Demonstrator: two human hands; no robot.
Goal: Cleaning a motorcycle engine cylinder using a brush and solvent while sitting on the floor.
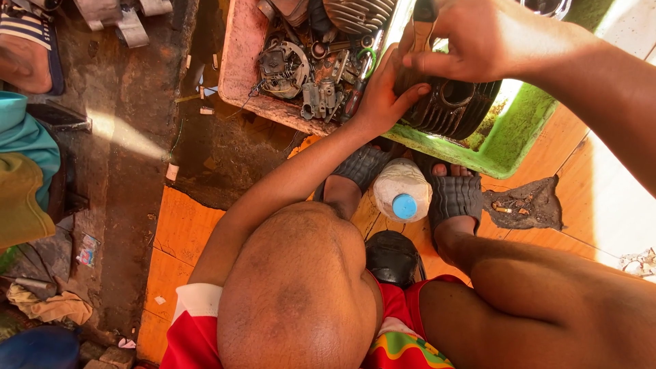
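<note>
Black finned engine cylinder: I'm seeing left hand bracing it, right hand pinching a tool handle; next needs firm steadying.

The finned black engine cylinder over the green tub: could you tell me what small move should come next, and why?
Probably steady the cylinder with the left hand while the right hand works the brush-like tool along the fins: both hands already grip it over the green tub.
</note>
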